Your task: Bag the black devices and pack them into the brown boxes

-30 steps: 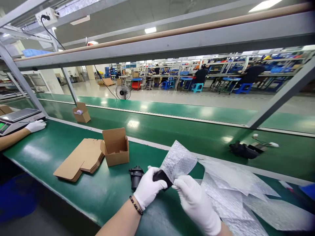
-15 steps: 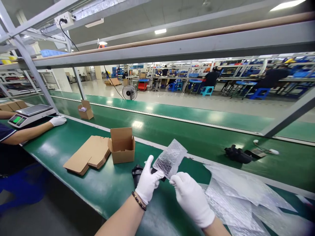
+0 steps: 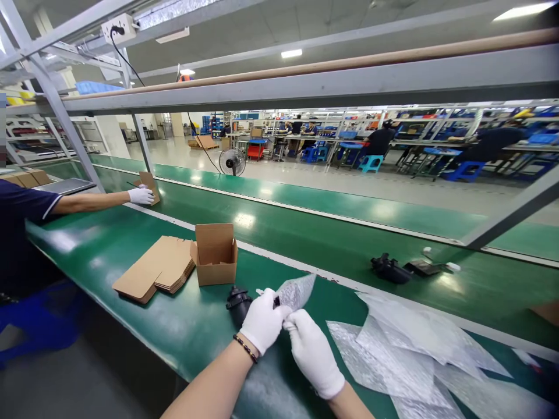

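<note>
Both my hands wear white gloves and meet over the green bench near its front edge. My left hand (image 3: 262, 322) is closed on the near end of a bubble-wrap bag (image 3: 296, 291) with a dark part inside it. My right hand (image 3: 311, 351) is closed on the same bag from the right. A second black part (image 3: 238, 303) stands on the bench just left of my left hand. An open small cardboard box (image 3: 215, 255) sits beyond it, beside a stack of flat cardboard blanks (image 3: 155, 274).
Several loose bubble-wrap bags (image 3: 406, 355) lie at my right. Black parts and a small device (image 3: 391, 269) rest on the conveyor belt beyond. A co-worker's gloved hand (image 3: 141, 195) at the left touches a small cardboard box on the belt. A steel frame bar (image 3: 305, 87) runs overhead.
The bag has come down and folded closer round the dark part, and my hands have drawn together. The co-worker's hand has moved from the scale out to the small box on the belt.
</note>
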A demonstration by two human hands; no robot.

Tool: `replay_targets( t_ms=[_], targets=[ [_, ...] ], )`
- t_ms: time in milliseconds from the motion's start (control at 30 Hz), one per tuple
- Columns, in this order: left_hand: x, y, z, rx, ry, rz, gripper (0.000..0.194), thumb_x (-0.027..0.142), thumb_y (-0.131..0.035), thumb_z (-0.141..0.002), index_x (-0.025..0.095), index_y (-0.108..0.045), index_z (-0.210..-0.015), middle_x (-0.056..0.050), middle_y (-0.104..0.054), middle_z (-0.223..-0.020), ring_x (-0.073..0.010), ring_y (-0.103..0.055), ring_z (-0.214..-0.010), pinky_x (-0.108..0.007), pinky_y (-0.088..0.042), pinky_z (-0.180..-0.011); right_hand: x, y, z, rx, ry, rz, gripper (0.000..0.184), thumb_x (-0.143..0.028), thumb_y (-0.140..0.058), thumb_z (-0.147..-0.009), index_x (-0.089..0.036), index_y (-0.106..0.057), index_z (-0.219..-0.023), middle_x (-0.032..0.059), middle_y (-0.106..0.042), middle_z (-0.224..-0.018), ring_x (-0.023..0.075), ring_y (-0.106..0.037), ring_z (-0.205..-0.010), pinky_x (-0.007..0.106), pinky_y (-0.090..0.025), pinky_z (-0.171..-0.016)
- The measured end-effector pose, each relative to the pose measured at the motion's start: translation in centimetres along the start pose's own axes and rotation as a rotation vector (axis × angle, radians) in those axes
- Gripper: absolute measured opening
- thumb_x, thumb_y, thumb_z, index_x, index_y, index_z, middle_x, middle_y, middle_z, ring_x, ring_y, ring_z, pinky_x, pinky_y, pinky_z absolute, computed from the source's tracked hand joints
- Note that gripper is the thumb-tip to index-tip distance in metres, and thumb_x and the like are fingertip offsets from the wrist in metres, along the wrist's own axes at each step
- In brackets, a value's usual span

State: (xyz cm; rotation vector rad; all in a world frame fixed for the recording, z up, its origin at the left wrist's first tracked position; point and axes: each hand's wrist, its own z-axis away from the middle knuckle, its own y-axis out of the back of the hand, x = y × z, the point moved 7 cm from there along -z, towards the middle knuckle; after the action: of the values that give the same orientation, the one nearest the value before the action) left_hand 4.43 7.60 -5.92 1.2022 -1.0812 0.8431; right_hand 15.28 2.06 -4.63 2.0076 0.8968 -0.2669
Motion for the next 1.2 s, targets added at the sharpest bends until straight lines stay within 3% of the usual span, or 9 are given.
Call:
replay_targets(
  t_ms=[167, 233, 367, 533, 700, 867, 967, 1067, 1200],
  targets=[
    [0.0, 0.4, -1.0, 0.027, -0.014, 0.085, 0.028, 0.035, -0.041, -0.092, 0.019, -0.056, -0.109, -0.006, -0.067, -0.097, -0.0188, -0.062, -0.086, -0.032, -0.048, -0.084, 0.6, -1.3, 0.2, 0.006, -0.03, 0.033, 0.021, -0.023, -0.039, -0.092, -0.022, -0.054, -0.076, 0.0046, -0.057, -0.073, 0.0205, -0.054, -0.069, 0.033, -0.044, -0.067],
    [0.2, 0.5, -1.4, 0.074, -0.036, 0.08, 0.028, 0.033, -0.036, -0.094, 0.018, -0.057, -0.105, -0.008, -0.066, -0.105, -0.0194, -0.061, -0.096, -0.032, -0.048, -0.088, 0.6, -1.8, 0.3, -0.005, -0.052, 0.028, 0.024, -0.027, -0.039, -0.092, -0.022, -0.057, -0.076, 0.0058, -0.059, -0.075, 0.0226, -0.055, -0.075, 0.035, -0.044, -0.072],
    [0.7, 0.8, -1.6, 0.112, -0.053, -0.031, 0.03, 0.029, -0.024, -0.096, 0.018, -0.052, -0.092, -0.009, -0.065, -0.094, -0.019, -0.061, -0.087, -0.032, -0.051, -0.078, 2.4, -2.3, 0.1, 0.014, -0.213, 0.009, 0.028, -0.035, -0.039, -0.092, -0.021, -0.061, -0.081, 0.0095, -0.063, -0.083, 0.0252, -0.06, -0.082, 0.037, -0.045, -0.076],
    [2.9, 1.3, -1.1, -0.013, -0.153, -0.338, 0.008, 0.025, -0.053, -0.084, 0.019, -0.056, -0.079, -0.003, -0.064, -0.079, -0.0192, -0.061, -0.077, -0.031, -0.049, -0.073, 5.3, -3.2, -0.2, 0.011, -0.493, -0.055, 0.023, -0.034, -0.038, -0.088, -0.022, -0.054, -0.076, 0.0091, -0.065, -0.07, 0.0238, -0.062, -0.063, 0.032, -0.043, -0.056],
    [4.4, 2.1, -1.5, 0.04, -0.243, -0.687, 0.009, 0.022, -0.055, -0.083, 0.018, -0.062, -0.08, -0.013, -0.058, -0.124, -0.0304, -0.052, -0.115, -0.044, -0.041, -0.097, 3.8, -4.7, 0.0, -0.046, -0.604, -0.205, 0.03, -0.036, -0.032, -0.091, -0.025, -0.046, -0.067, 0.0029, -0.065, -0.06, 0.0181, -0.061, -0.053, 0.027, -0.043, -0.05],
    [2.7, 2.0, -2.2, 0.044, -0.214, -0.902, 0.019, 0.024, -0.045, -0.09, 0.015, -0.062, -0.089, -0.013, -0.068, -0.088, -0.026, -0.065, -0.086, -0.04, -0.049, -0.082, 2.2, -5.2, -0.6, -0.04, -0.584, -0.192, 0.025, -0.035, -0.037, -0.086, -0.027, -0.041, -0.063, 0.0026, -0.062, -0.063, 0.0197, -0.057, -0.059, 0.03, -0.039, -0.056],
    [2.3, 2.1, -1.8, -0.012, -0.289, -0.967, 0.017, 0.023, -0.047, -0.089, 0.016, -0.062, -0.086, -0.01, -0.068, -0.083, -0.0246, -0.065, -0.083, -0.044, -0.044, -0.093, 4.0, -4.1, -1.3, -0.013, -0.624, -0.15, 0.023, -0.035, -0.038, -0.083, -0.027, -0.041, -0.062, 0.0039, -0.059, -0.062, 0.0213, -0.055, -0.06, 0.031, -0.037, -0.057],
    [2.3, 2.4, -1.2, -0.072, -0.388, -0.981, 0.018, 0.024, -0.057, -0.083, 0.02, -0.062, -0.099, -0.004, -0.069, -0.082, -0.0237, -0.065, -0.087, -0.048, -0.032, -0.107, 5.0, -3.3, -1.8, 0.001, -0.639, -0.147, 0.022, -0.036, -0.036, -0.084, -0.025, -0.046, -0.068, 0.0062, -0.062, -0.067, 0.0227, -0.057, -0.064, 0.032, -0.038, -0.059],
    [1.9, 2.9, -1.6, -0.039, -0.385, -0.967, 0.016, 0.02, -0.057, -0.081, 0.022, -0.062, -0.097, -0.002, -0.068, -0.076, -0.0216, -0.065, -0.08, -0.043, -0.03, -0.109, 2.1, -4.4, -1.7, -0.025, -0.523, -0.221, 0.025, -0.042, -0.037, -0.086, -0.026, -0.046, -0.069, 0.0044, -0.06, -0.07, 0.0219, -0.056, -0.068, 0.033, -0.04, -0.066]
  ],
)
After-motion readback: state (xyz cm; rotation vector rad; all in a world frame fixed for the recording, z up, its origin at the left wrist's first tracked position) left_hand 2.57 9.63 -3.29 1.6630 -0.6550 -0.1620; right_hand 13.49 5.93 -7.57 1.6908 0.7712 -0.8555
